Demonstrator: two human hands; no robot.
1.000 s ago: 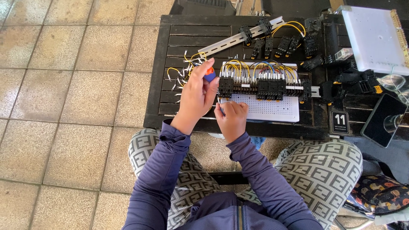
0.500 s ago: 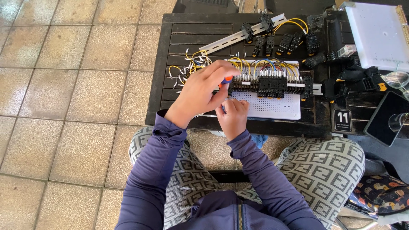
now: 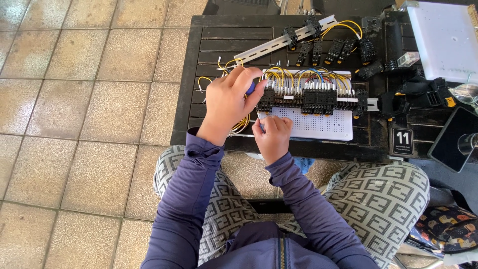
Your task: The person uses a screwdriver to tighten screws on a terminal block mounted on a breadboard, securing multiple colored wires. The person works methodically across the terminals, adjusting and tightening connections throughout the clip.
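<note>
My left hand (image 3: pixel 226 107) grips one blue-handled screwdriver (image 3: pixel 250 88) at the left end of the relay row (image 3: pixel 311 97). My right hand (image 3: pixel 273 135) pinches one wire (image 3: pixel 262 117) at the white board's (image 3: pixel 318 124) near-left corner. One loose rail (image 3: pixel 284 40) lies behind. Since half a second ago, my left hand has shifted left and the screwdriver's orange tip is now hidden.

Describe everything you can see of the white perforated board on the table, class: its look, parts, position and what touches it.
The white perforated board is a flat rectangular panel dotted with rows of small holes. It lies flat on the dark slatted table. Along its far edge sits a row of black relay sockets joined by yellow and blue wires. The left hand, gripping a blue-handled tool, works at its left end; the right hand rests at its near-left corner.
</note>
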